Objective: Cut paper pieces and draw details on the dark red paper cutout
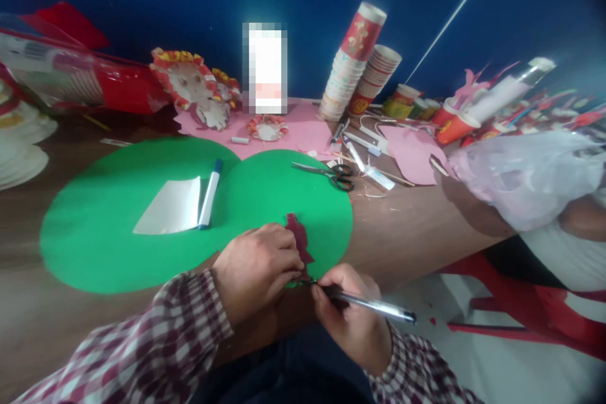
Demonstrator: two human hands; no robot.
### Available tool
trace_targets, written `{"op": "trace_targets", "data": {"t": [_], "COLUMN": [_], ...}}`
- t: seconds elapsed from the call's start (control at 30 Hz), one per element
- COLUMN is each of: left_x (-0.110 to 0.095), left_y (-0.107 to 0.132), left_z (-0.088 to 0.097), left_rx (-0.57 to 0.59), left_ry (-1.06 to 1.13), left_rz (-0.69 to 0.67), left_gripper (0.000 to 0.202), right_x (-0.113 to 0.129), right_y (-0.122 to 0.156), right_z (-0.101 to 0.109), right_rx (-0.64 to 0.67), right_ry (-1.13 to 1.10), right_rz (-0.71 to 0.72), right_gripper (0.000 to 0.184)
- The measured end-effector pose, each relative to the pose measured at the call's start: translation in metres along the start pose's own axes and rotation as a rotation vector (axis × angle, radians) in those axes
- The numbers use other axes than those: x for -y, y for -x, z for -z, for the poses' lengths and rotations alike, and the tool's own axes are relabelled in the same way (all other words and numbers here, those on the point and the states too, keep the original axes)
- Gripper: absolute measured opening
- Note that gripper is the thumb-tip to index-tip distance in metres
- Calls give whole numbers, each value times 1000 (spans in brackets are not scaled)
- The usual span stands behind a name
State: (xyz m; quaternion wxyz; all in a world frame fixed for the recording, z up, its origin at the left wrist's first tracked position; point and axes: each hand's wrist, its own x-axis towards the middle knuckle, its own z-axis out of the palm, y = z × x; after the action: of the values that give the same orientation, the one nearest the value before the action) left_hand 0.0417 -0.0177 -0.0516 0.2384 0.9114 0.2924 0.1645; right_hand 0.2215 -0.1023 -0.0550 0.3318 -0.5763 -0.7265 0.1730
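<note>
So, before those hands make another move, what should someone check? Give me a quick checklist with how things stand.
1. Pen gripped in the right hand: ok.
2. Left hand at the dark red cutout: ok, it is against the cutout's left side.
3. Cutout fully uncovered: not ok, the left hand hides part of it.
4. Pen tip touching the cutout: cannot tell, too small and blurred.
5. Scissors apart from both hands: ok, they lie toward the far right edge of the green paper.
</note>
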Motion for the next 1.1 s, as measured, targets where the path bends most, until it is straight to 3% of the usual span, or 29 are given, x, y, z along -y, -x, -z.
{"op": "trace_targets", "data": {"t": [1.1], "left_x": [0], "left_y": [0], "left_z": [-1], "left_rx": [-15], "left_ry": [5], "left_rz": [-5], "left_gripper": [16], "right_x": [1], "right_y": [-1], "right_z": [0], "right_rx": [-16], "right_ry": [36], "right_rz": [8], "right_gripper": [12]}}
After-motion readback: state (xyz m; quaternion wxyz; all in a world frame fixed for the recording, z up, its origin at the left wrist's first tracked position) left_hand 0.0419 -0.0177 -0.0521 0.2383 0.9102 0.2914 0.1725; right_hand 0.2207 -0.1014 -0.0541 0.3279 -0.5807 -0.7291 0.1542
